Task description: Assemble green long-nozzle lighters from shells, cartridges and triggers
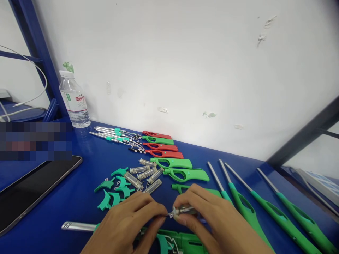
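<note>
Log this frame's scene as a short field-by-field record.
Right hand: holds a clear cartridge
Left hand: fingertips at its metal end
Below hands: open green casing, wires inside
Beyond hands: loose cartridges, teal pieces, red and green handles, wired metal tubes
Right side: four long green lighters
Left side: phone, water bottle

hands (169, 218) above blue table (95, 169)

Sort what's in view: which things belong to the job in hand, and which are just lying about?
Likely part of the job:
- clear canister in the right hand
- open green casing
- loose clear canisters
- teal pieces
- red and green casings
- wired metal tubes
- long-nosed green lighters

Apparently just lying about:
- water bottle
- phone
- white cable
</note>
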A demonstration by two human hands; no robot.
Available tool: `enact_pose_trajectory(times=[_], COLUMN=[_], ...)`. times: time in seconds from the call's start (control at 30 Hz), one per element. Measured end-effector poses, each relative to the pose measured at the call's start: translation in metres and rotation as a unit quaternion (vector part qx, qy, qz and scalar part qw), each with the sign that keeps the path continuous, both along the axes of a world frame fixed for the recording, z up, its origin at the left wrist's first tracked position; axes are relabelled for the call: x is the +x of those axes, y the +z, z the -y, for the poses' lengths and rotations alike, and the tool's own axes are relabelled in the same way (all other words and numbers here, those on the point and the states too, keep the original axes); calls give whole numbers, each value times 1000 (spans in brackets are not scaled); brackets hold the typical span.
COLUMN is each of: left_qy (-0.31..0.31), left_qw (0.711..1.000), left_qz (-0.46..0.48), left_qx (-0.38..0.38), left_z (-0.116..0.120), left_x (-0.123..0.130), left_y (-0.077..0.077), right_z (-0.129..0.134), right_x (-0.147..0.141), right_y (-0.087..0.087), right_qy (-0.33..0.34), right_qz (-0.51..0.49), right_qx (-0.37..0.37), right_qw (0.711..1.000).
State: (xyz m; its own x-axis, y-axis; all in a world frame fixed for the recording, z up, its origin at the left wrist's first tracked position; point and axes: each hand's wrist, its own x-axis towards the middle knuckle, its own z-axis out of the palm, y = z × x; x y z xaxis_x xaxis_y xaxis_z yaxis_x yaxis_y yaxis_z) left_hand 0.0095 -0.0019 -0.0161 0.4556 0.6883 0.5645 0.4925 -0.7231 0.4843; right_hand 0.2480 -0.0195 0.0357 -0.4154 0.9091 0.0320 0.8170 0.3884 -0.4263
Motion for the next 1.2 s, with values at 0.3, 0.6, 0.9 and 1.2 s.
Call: enact_pose_trajectory(times=[0.3,0.6,0.9,1.2], left_qy=[-13,-34,-41,-45], left_qw=[1000,998,998,998], left_qz=[-1,37,29,42], left_qx=[-7,35,28,17], left_z=[2,1,3,5], left_x=[2,3,4,6], left_y=[2,4,5,2], right_z=[0,3,4,8], right_x=[0,3,0,-2], right_y=[1,-5,-6,-3], right_qy=[19,28,39,28], right_qz=[-5,-13,-35,-43], right_qx=[27,82,175,204], right_qw=[999,996,983,978])
